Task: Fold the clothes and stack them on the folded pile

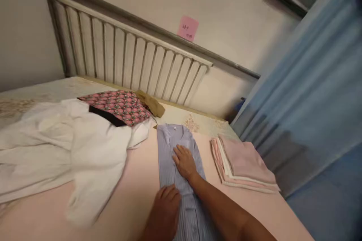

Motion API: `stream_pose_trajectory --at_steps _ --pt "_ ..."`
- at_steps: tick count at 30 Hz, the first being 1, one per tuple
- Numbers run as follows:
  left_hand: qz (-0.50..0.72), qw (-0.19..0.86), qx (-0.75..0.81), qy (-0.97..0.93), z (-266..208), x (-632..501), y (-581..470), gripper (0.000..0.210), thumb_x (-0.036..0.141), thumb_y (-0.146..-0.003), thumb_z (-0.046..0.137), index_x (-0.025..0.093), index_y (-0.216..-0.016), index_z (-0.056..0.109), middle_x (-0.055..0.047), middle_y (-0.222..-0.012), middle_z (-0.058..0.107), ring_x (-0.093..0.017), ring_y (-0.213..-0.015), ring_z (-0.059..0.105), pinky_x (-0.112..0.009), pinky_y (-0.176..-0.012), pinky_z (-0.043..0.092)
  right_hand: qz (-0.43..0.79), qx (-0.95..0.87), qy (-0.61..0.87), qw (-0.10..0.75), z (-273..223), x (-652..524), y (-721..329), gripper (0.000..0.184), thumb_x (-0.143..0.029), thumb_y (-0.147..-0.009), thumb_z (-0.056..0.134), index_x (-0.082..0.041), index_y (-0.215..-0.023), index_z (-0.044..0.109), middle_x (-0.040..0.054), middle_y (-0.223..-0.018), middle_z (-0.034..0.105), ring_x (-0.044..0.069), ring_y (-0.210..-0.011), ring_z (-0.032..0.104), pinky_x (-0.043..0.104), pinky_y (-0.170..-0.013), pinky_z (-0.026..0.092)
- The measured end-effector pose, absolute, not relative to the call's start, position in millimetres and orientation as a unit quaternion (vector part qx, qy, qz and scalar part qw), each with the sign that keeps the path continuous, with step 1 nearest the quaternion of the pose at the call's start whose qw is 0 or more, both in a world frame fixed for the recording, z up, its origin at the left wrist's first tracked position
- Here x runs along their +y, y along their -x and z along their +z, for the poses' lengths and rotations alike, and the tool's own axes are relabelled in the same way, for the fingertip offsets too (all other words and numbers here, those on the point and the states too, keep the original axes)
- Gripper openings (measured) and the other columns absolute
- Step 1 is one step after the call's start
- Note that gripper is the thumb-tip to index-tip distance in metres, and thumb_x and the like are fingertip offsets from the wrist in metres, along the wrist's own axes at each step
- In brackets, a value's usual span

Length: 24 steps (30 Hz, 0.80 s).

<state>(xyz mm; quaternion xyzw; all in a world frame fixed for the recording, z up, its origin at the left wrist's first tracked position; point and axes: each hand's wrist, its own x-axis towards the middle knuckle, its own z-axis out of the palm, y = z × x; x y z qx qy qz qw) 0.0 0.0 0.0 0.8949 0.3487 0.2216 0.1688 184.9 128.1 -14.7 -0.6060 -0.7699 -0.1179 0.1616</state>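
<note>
Closest to the camera, the left hand [166, 209] rests at the left side of a striped shirt [181, 188], its fingers bent; whether it pinches any cloth I cannot tell. Beneath everything spreads the bed [138, 192], pink-covered. Toward its left edge sprawls a white garment [98, 154], loosely heaped. Between that and the right edge lies the blue-grey shirt, a long narrow strip with its neckline toward the far edge and its lower end out of view. The right hand [185, 162] lies flat on its front, fingers extended, gripping nothing. I judge the fabric light, soft and limp, quick to crease; best lifted at both shoulders, or by both long sides together. Near the right edge sits a folded pink stack [249, 158]. By the far edge are a patterned cloth [121, 105] and a smaller brown cloth [152, 105].
</note>
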Motion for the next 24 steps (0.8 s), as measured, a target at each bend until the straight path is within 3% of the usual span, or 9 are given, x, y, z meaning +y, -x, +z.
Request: stream_pose_trajectory --at_steps 24 --pt "0.316 0.165 0.331 -0.874 -15.7 3.3 -2.4 0.040 0.001 -0.075 0.046 0.023 -0.105 0.060 -0.005 -0.117 0.065 -0.023 -0.120 0.053 -0.049 -0.108 0.039 -0.100 -0.768 0.609 0.171 -12.4 126.4 -184.8 0.039 -0.035 -0.099 0.042 -0.024 -0.135 0.051 0.0073 -0.145 0.047 0.025 -0.135 0.039 0.046 -0.111 0.027"
